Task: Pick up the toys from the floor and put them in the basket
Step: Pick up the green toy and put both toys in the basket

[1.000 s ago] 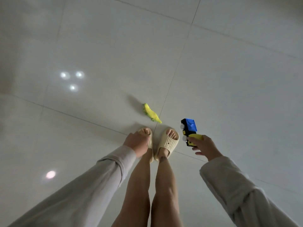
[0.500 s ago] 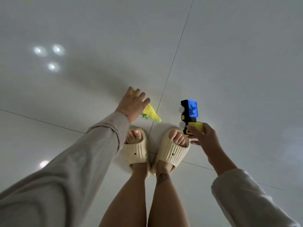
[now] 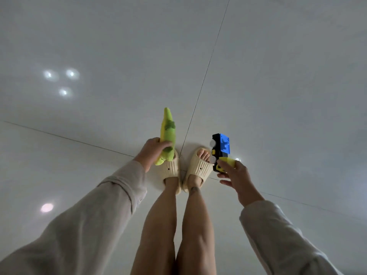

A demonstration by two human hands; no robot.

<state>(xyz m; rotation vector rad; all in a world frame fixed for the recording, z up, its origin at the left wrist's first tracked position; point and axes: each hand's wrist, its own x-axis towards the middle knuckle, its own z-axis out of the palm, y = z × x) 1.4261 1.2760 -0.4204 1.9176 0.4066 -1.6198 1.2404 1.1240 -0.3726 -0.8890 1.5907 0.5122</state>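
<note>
My left hand [image 3: 152,153] grips a yellow-green plush toy [image 3: 168,133] by its lower half, off the floor, above my left foot. The toy's narrow end points away from me. My right hand [image 3: 235,178] holds a blue, black and yellow toy truck [image 3: 220,149] with white wheels, raised beside my right foot. No basket is in view.
I stand on a glossy white tiled floor [image 3: 278,86] with thin dark grout lines. My bare legs and cream slippers [image 3: 199,167] fill the lower middle. Lamp reflections [image 3: 61,80] shine on the tiles at the left.
My left hand reached down to the plush toy on the floor, closed on it and lifted it up. The right hand kept holding the truck, nearly still.
</note>
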